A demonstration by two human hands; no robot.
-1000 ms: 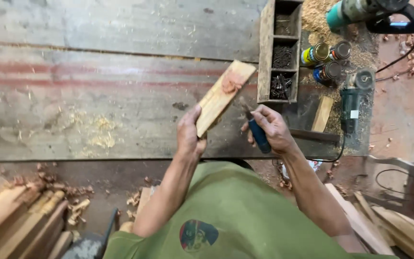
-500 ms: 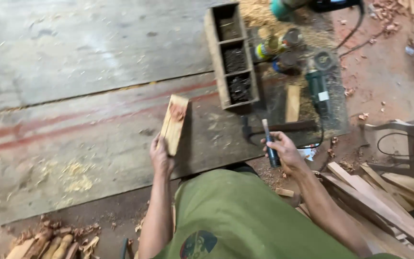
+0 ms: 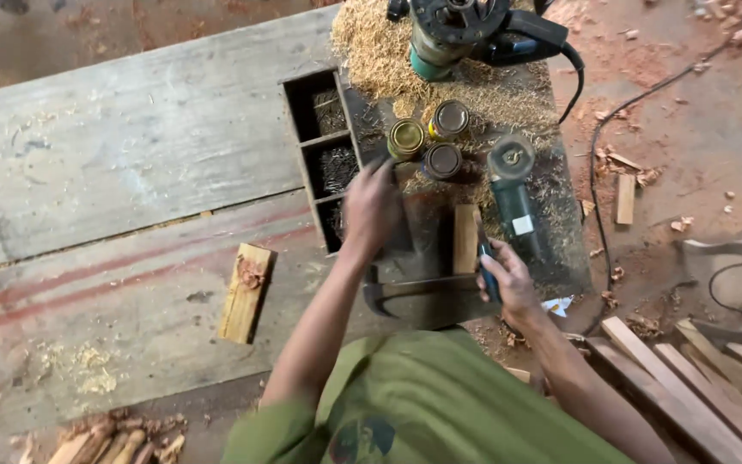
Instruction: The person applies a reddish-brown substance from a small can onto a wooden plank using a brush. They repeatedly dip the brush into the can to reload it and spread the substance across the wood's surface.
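Woodworking shop, sawdust-strewn workbench (image 3: 113, 163), router (image 3: 457, 30), compartmented nail box (image 3: 324, 155), wood offcuts (image 3: 689, 387)

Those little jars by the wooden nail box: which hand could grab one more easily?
Probably the left hand: it is empty and hovers right beside the jars. The right hand sits nearer the body and already grips a dark-handled tool.

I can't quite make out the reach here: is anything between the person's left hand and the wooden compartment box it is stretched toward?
Nothing visible does. The left hand is blurred but already lies over the box, at its right edge beside the jars, with no object between them.
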